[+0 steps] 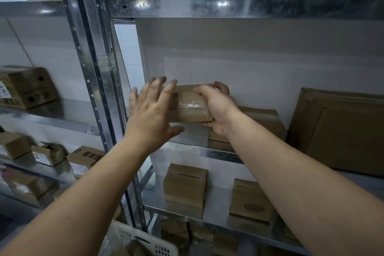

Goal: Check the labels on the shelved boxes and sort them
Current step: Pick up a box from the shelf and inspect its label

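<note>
Small brown cardboard box, long side facing the camera, with a band of shiny clear tape across the middle and plain card elsewhere. It's held in the air above the left end of the middle shelf, just beside a stack of boxes.

Right hand: grip closed round the box's right end, thumb on the front top edge, fingers curled over the back.

Left hand: grip spread, fingers straight, blurred, covering the box's left end. Can't tell if it's touching.

Big flat carton leans at far right. Two small boxes on the shelf below. White basket at the bottom.
</note>
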